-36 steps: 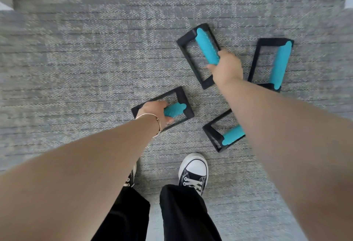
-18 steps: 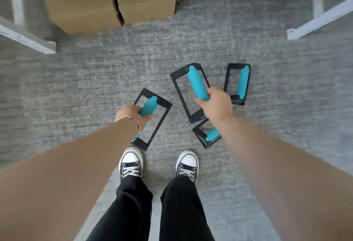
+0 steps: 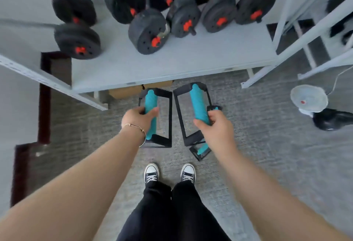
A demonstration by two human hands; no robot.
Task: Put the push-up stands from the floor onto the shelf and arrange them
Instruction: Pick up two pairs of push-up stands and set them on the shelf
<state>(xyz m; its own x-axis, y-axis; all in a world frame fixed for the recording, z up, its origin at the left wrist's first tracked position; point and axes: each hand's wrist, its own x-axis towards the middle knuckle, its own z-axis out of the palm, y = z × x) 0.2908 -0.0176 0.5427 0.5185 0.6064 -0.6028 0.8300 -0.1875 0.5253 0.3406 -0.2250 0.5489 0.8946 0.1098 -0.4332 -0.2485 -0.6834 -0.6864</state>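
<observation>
My left hand (image 3: 138, 117) grips the teal handle of one black-framed push-up stand (image 3: 162, 118), held in the air just in front of the grey shelf (image 3: 172, 63). My right hand (image 3: 214, 126) grips the teal handle of a second push-up stand (image 3: 194, 99), level with the first and parallel to it. Two more stands lie on the carpet: one (image 3: 201, 150) below my right hand, another (image 3: 214, 108) mostly hidden behind it. The front strip of the shelf board is bare.
Several black dumbbells (image 3: 147, 30) with red hubs fill the back of the shelf. White shelf uprights (image 3: 298, 36) stand at right, a slanted rail (image 3: 47, 80) at left. Cardboard boxes (image 3: 126, 91) sit under the shelf. A white fan (image 3: 308, 98) and dark object (image 3: 332, 119) at right. My shoes (image 3: 170, 173) below.
Both hands have lifted their stands off the carpet and brought them side by side in front of the shelf. The view has tilted up, bringing the shelf and dumbbells into sight.
</observation>
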